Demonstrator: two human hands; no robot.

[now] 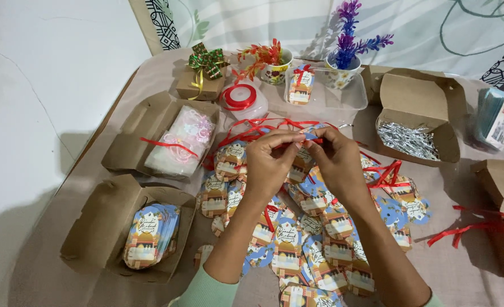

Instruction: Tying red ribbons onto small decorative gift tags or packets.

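My left hand (pixel 269 162) and my right hand (pixel 337 159) meet above the middle of the table, fingertips pinching a thin red ribbon (pixel 252 129) between them. A printed card tag (pixel 304 154) hangs just behind the fingers, partly hidden. Below my hands lies a spread of several colourful card tags (pixel 289 244), some with red ribbon on them. More loose red ribbon (pixel 385 173) lies to the right of my right hand.
An open brown box (pixel 93 227) at the left holds a stack of tags; another (pixel 132 136) holds a plastic bag. A box with silver shreds (pixel 417 108) sits at the right. A ribbon spool (pixel 239 96), small gift box (pixel 203 79), flower cups and clear tray stand behind.
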